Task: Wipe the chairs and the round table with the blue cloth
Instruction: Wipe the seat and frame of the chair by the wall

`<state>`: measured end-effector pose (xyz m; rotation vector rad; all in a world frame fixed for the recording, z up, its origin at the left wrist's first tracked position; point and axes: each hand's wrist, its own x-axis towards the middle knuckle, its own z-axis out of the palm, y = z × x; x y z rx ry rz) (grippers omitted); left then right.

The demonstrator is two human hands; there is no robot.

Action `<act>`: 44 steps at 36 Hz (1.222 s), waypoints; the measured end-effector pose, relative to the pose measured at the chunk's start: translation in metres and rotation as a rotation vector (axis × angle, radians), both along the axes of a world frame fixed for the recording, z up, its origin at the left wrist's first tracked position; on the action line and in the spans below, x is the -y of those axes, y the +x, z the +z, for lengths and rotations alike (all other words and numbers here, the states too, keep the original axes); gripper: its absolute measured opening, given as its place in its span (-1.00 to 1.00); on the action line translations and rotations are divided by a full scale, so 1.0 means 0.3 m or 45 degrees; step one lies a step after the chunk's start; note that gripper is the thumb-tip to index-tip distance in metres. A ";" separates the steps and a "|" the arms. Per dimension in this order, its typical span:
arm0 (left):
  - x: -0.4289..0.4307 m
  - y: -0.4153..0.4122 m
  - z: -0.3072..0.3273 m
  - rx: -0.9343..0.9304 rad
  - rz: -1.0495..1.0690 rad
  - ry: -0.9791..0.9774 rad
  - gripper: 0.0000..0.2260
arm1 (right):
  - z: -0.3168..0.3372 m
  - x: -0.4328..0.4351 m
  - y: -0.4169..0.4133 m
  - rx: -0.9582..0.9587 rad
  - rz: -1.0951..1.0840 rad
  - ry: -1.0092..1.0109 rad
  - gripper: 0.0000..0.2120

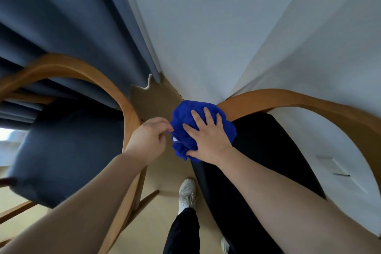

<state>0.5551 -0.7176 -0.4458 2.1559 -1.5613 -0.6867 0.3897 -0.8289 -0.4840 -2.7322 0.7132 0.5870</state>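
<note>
Evidently soft and light, our crumpled blue cloth bunches on the curved wooden chair back. Our right hand presses it with spread fingers, and our left hand pinches its edge, a sensible hold.

blue cloth: fuzzy terry (matt) | chair frame: smooth wood

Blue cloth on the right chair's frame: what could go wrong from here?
The blue cloth is wadded under the right hand, so little of it may touch the wooden frame, leaving parts unwiped. The left hand only pinches its edge, and a fold hangs off the frame; it could slip to the floor.
</note>
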 end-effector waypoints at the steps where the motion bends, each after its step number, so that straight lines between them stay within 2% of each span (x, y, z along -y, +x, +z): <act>1: 0.004 -0.003 0.002 -0.001 -0.001 -0.006 -0.68 | 0.000 0.006 -0.011 0.005 0.027 0.002 -0.21; 9: 0.031 -0.031 0.035 -0.016 -0.023 -0.031 -0.73 | 0.003 0.103 -0.131 0.019 0.269 -0.002 -0.34; 16: 0.054 -0.053 0.052 -0.038 -0.038 0.006 -0.74 | 0.013 0.210 -0.204 0.011 0.359 -0.006 -0.34; 33: 0.164 -0.181 0.065 -0.035 -0.087 0.108 -0.73 | 0.018 0.405 -0.402 0.078 0.274 0.049 -0.38; 38: 0.207 -0.226 0.067 -0.015 -0.123 0.069 -0.72 | 0.018 0.463 -0.443 0.040 0.290 0.037 -0.37; 44: 0.270 -0.283 0.068 -0.022 -0.167 0.079 -0.72 | 0.043 0.539 -0.519 0.015 0.164 0.018 -0.33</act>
